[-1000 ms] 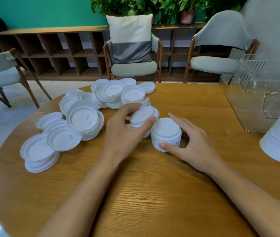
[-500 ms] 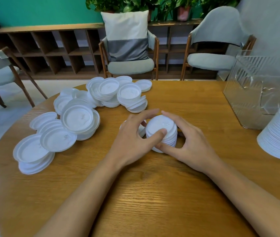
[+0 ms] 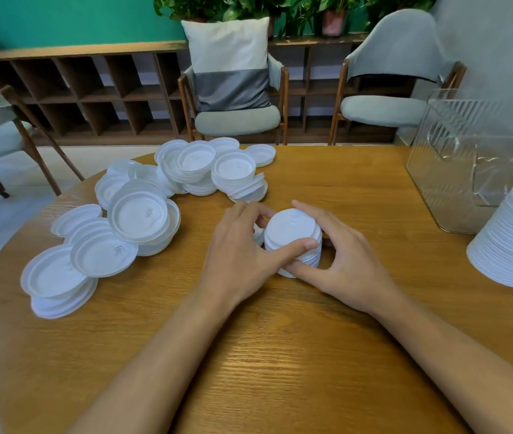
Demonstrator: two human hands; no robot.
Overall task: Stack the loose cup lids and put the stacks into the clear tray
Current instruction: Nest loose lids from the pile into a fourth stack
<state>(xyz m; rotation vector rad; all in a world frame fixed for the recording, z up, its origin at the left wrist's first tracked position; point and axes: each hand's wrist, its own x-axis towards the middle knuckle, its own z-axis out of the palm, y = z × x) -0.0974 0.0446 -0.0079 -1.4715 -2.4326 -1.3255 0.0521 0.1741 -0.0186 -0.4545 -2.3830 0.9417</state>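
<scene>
A short stack of lids [image 3: 292,228] at the bench [image 3: 280,355] centre is clasped from both sides, with the left hand [image 3: 239,255] and right hand [image 3: 346,261] curled round it. If squeezed unevenly, it may splay before the clear tray [image 3: 455,170] at two o'clock is reached.

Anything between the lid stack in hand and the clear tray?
Nothing visible. The left hand and right hand grip the lid stack; bare table runs from it to the clear tray. The tall lid stack stands off that line, nearer the camera, beside the tray.
</scene>
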